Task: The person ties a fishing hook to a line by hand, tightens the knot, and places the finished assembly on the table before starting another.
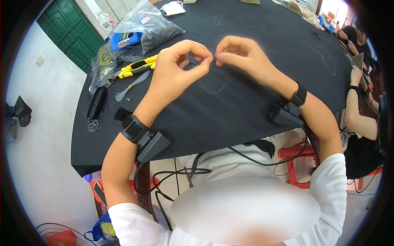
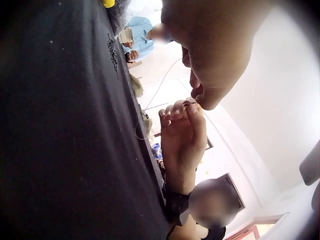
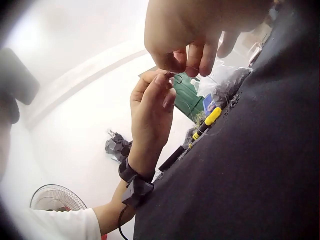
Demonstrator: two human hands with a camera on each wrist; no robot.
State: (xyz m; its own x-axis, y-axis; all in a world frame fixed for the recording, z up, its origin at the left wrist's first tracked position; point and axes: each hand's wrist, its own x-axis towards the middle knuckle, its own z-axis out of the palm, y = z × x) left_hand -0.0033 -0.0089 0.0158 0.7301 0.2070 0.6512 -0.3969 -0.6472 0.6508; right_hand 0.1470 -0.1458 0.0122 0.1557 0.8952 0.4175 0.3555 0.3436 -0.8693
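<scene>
My left hand (image 1: 176,69) and right hand (image 1: 248,59) meet fingertip to fingertip above the black-covered table. Between the left thumb and index finger I pinch a tiny dark hook-shaped piece (image 3: 178,79), mostly covered by fingertips. The right thumb and index finger pinch thin clear line (image 1: 213,93) right beside it; part of that line hangs below the hands in a loose loop. In the left wrist view, a small dark curve (image 2: 189,104) shows where the fingertips come together. Both wrists carry black straps with camera units.
Left of the hands lie yellow-black pliers (image 1: 137,67), a tied bundle of grey strands (image 1: 132,86), a black case (image 1: 97,102) and tangled line (image 1: 95,125). Behind them stands a clear bag (image 1: 160,35) of dark bits. Loose strands (image 1: 324,53) cross the right side. Another person (image 1: 361,86) sits at right.
</scene>
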